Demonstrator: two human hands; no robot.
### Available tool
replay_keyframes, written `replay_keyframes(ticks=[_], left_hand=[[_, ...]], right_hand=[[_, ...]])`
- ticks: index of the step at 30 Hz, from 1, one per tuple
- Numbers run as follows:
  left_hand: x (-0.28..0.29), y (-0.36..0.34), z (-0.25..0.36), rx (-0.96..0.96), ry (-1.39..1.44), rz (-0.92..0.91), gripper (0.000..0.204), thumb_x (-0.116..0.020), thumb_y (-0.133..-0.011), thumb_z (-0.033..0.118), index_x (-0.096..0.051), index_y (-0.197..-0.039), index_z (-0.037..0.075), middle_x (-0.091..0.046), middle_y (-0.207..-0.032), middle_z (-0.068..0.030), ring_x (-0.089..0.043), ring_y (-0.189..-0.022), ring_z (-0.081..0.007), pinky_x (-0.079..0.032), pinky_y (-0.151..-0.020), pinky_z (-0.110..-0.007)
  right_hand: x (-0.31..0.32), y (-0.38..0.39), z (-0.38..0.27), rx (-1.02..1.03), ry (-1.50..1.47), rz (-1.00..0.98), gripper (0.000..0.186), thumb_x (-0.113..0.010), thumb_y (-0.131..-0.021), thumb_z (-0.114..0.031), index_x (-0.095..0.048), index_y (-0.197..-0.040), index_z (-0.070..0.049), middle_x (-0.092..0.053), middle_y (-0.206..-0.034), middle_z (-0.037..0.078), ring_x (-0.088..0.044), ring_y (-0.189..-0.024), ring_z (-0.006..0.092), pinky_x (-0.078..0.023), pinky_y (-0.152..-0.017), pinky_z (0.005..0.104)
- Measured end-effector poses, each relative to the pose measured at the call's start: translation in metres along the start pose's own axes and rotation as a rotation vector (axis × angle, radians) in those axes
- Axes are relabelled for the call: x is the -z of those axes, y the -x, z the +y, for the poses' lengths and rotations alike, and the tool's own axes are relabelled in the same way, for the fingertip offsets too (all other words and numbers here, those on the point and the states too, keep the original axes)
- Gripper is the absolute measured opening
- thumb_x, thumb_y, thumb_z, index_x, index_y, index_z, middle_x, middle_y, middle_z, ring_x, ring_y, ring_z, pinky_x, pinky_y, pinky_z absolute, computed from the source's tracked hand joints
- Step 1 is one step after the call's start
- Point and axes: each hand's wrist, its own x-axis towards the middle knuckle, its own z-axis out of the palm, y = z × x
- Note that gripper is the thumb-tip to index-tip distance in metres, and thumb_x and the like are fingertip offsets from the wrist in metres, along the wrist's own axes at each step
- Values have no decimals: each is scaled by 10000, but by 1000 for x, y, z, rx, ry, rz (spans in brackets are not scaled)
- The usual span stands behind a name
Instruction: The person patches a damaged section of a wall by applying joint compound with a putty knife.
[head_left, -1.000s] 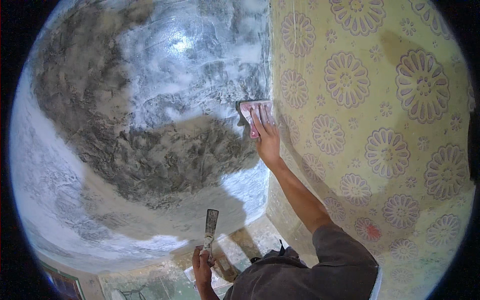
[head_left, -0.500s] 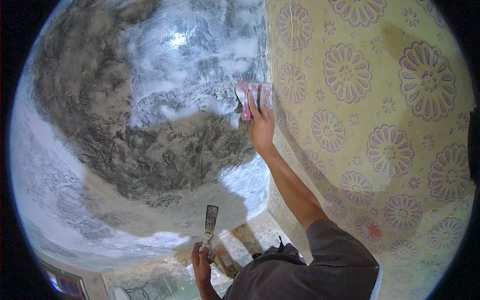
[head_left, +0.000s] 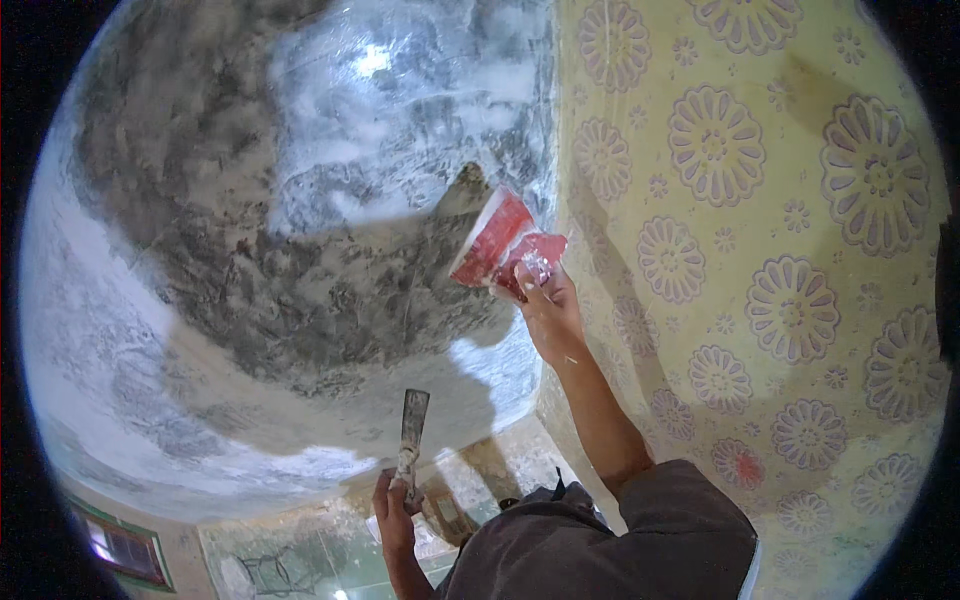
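head view: your right grip [head_left: 548, 312] clamps the red putty spreader [head_left: 498, 235] before the gray wall [head_left: 330, 290], seemingly leaving its blade [head_left: 485, 244] free; your left grip [head_left: 398, 508] clamps the putty knife [head_left: 412, 428] upright.

A red spreader [head_left: 493, 238], smeared white, tilted with its wide edge leftward; nearer and left, a stained, narrow putty knife [head_left: 412, 432] pointed its blade away.

**Red scraper [head_left: 492, 238] turned over at the wall [head_left: 380, 130]**

A right hand [head_left: 552, 312], seen moments earlier with fingers [head_left: 527, 278] spread across the tool near the corner, now grasps its narrower end, the wide edge swung leftward and the red face showing. A peaked shadow [head_left: 463, 192] has risen just left of it.
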Motion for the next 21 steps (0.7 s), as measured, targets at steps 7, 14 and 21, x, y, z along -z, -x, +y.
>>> replay_keyframes(ticks=[7, 14, 21], left_hand=[[-17, -1, 37, -65, 177, -83, 329, -537, -995, 241, -563, -1233, 15, -580, -897, -29, -505, -702, -81, -416, -559, -254], [-31, -1, 62, -164, -4, -242, 190, -523, -1005, 202, -604, -1052, 37, -526, -714, 61, -426, -611, -16, -358, -534, -213], [-25, 6, 66, -168, -2, -313, 178, -529, -1008, 203, -568, -1047, 33, -489, -698, 52, -404, -591, -25, -328, -510, -218]], right_hand=[[8, 57, 19, -142, -30, 38, 270, -563, -1001, -154, -515, -1258, -85, -618, -1158, 52, -622, -1064, 190, -526, -890, 387], [7, 97, 14, -156, 5, 69, 288, -575, -995, -155, -513, -1267, -83, -611, -1153, 48, -619, -1063, 190, -534, -880, 398], [0, 126, 8, -104, 46, 81, 273, -564, -997, -123, -501, -1255, -57, -623, -1150, 67, -629, -1023, 194, -540, -853, 392]])
